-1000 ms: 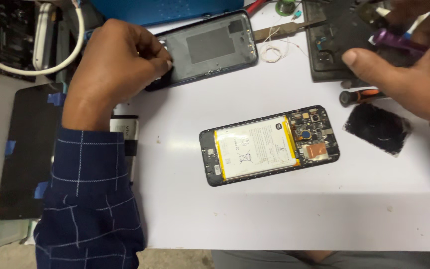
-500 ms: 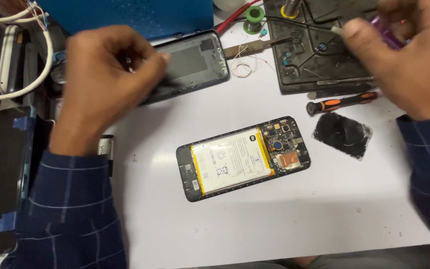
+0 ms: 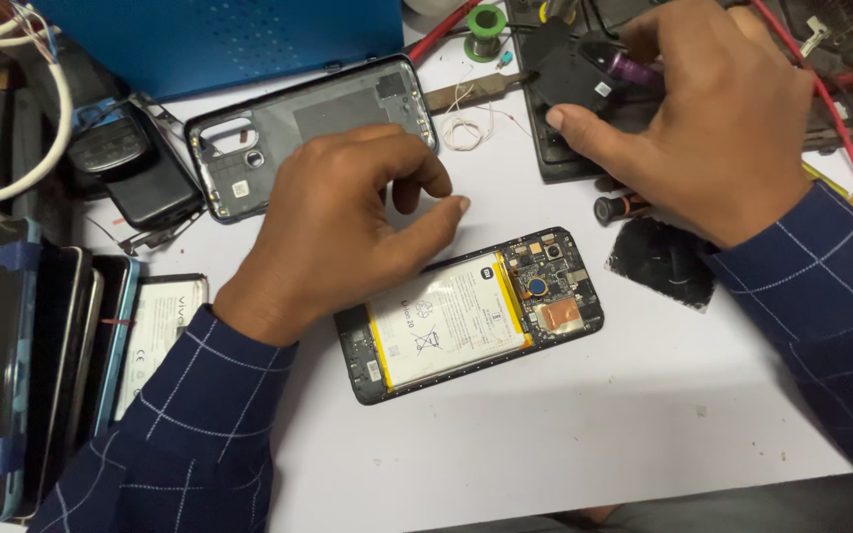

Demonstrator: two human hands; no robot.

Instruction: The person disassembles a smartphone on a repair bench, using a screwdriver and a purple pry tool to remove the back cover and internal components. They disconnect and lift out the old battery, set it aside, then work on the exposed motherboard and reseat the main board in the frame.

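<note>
White tabletop (image 3: 565, 434), opened phone (image 3: 471, 314) lying flat at centre with glossy battery exposed, left hand (image 3: 338, 232) loosely curled and empty just above it, right hand (image 3: 703, 118) gripping a purple-handled tool (image 3: 629, 71), grey back cover (image 3: 278, 128) beyond.

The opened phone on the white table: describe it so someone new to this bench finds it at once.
Start at the white table and look just below the left hand. The opened phone lies flat there, tilted, with its back removed. Unlike the empty grey back cover above the left hand, it shows a white, yellow-edged battery and a bare circuit board with a copper patch.
</note>
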